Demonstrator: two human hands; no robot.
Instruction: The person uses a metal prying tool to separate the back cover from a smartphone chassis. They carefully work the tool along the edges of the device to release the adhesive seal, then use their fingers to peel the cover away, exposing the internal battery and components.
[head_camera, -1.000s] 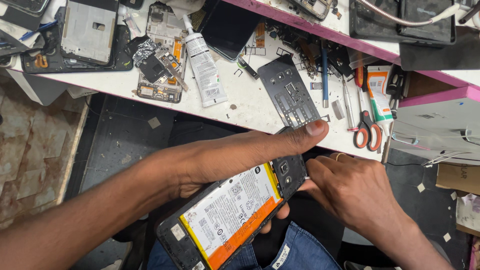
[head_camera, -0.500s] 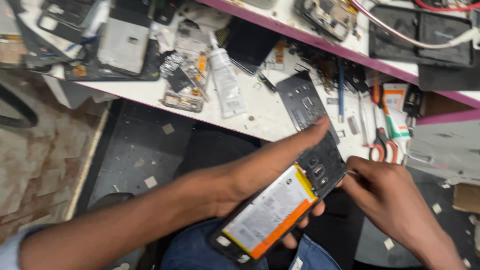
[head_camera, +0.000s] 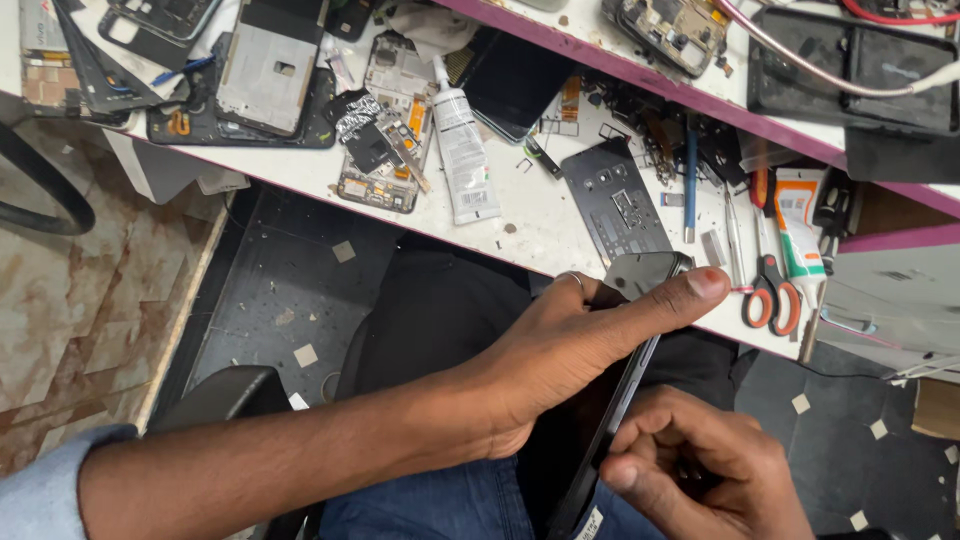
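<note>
Turned edge-on since a moment ago, the dark phone (head_camera: 600, 420) now hides its orange-edged battery.
Left hand (head_camera: 560, 350) fingers wrap the phone, forefinger stretched along its top; right hand (head_camera: 700, 470) fingers pinch its lower edge, above the lap, just below the white surface (head_camera: 540, 215) with scissors (head_camera: 770, 295) and glue tube (head_camera: 465, 155).

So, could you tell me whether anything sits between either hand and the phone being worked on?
Nothing visible does. The left hand already grips the dark phone on edge, its forefinger lying along the top end. The right hand pinches the phone's lower edge with its fingers. Both are in direct contact, above the lap, clear of the cluttered bench.
</note>
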